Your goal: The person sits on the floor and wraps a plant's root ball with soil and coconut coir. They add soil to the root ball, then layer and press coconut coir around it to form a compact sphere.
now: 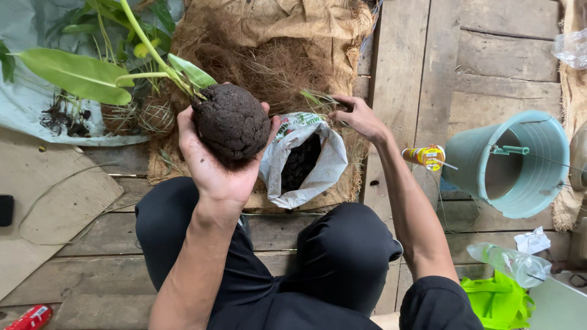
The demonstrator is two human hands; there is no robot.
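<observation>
The left hand (211,162) is cupping a dark soil ball (231,121) from below, its grip spread wide around the underside, with the thumb pressing the right flank. A green plant (92,73) is growing out of the ball's upper left, its long leaves leaning away to the left. The ball is hovering just left of an open white bag (302,162) of dark soil, which is lying on a mat of brown coconut fibre (269,67).

The right hand (358,116) is reaching just above the bag's right edge, its grip pinching together on thin fibre strands or grass blades; exactly which cannot be told.

The ball's surface is looking cracked, so it may be crumbling if the left palm tilts or squeezes unevenly. The leaning leaves are pulling weight leftward, which could roll the ball off the palm. Being held one-handed, it has little support. Well to the right of the bag, a teal bucket (538,183) is standing on the wooden floor (477,55).
</observation>
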